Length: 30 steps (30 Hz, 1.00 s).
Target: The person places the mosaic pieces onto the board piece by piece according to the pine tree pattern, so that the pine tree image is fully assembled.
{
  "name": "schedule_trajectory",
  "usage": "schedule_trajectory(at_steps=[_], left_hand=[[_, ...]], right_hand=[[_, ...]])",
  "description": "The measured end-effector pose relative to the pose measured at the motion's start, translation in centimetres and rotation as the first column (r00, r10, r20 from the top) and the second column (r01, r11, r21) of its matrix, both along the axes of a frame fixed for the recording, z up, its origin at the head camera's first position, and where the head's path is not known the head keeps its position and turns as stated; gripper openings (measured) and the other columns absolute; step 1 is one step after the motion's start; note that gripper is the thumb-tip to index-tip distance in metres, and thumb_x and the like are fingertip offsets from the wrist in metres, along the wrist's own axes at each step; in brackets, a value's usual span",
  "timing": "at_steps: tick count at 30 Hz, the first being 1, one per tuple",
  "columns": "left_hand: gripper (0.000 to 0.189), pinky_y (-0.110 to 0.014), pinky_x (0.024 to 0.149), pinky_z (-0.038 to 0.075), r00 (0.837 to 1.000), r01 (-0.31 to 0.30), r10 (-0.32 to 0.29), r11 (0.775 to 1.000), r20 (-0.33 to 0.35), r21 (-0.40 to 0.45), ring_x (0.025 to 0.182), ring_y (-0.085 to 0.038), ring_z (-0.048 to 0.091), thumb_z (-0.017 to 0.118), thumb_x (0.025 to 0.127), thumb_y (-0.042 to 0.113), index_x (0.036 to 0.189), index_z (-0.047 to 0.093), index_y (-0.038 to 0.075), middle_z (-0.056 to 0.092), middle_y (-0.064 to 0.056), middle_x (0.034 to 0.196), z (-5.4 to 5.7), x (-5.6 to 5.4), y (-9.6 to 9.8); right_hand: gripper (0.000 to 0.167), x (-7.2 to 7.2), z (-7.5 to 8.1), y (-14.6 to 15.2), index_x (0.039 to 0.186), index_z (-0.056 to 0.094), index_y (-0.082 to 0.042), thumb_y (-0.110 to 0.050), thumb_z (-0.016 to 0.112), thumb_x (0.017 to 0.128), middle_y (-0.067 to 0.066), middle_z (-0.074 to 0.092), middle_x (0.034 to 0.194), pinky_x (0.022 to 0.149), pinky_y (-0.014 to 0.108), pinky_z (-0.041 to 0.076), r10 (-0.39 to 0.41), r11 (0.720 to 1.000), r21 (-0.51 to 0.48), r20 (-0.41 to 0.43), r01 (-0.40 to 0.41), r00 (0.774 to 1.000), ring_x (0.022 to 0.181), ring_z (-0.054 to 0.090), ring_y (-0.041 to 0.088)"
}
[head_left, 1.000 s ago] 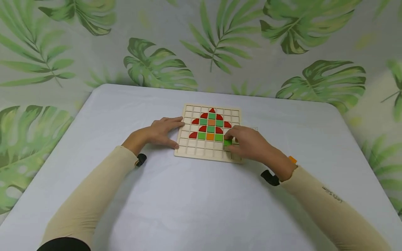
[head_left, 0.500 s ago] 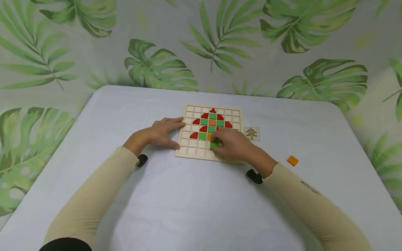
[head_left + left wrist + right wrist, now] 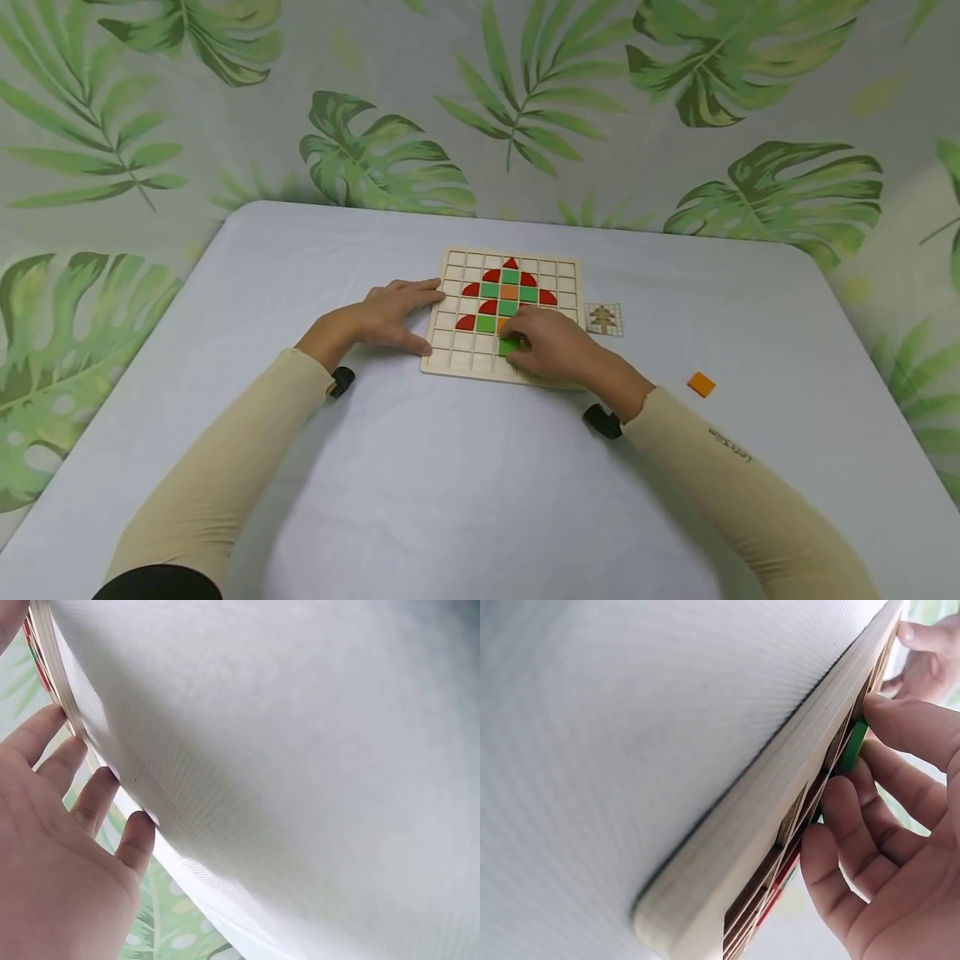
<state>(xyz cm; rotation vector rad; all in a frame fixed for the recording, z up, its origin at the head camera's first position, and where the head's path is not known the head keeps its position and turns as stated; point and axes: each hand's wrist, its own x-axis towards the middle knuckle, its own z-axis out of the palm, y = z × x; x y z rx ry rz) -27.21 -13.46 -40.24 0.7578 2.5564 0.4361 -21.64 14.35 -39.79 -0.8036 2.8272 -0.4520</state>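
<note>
A square wooden grid board (image 3: 459,361) lies on the white table. Red, green and orange tiles fill some of its cells in a tree-like shape. My left hand (image 3: 386,317) rests at the board's left edge, fingers spread; in the left wrist view the fingertips (image 3: 52,714) touch its side. Over the board's lower middle, my right hand (image 3: 558,346) pinches a green square tile (image 3: 507,346) just below the orange one in the pattern. In the right wrist view this green tile (image 3: 853,746) stands tilted at a cell between thumb and finger. The right hand hides the board's lower right.
A small card (image 3: 603,319) printed with a tree on a grid lies against the board's right side. Farther right is a loose orange square tile (image 3: 701,384). A leaf-patterned cloth (image 3: 540,100) hangs behind the table (image 3: 420,483).
My right hand has moved left across the board with the green tile, uncovering the card and the loose orange tile. In the last half second it has barely moved. My left hand stays put.
</note>
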Motion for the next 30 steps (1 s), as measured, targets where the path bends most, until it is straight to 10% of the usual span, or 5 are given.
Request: schedule_trajectory(at_steps=[30], left_hand=[[0.089,-0.064,0.117,0.02,1.0,0.005,-0.005,1.0,-0.014,-0.004,0.153,-0.036,0.017,0.075,0.082,0.043,0.157,0.031,0.021,0.013,-0.003,0.169,0.07,0.19,0.01]], right_hand=[[0.027,-0.22,0.1,-0.41,0.115,0.072,-0.014,-0.025,0.071,0.091,0.002,0.065,0.109,0.085,0.034,0.052,0.003,1.0,0.011,0.02,-0.003,1.0,0.093,0.058,0.016]])
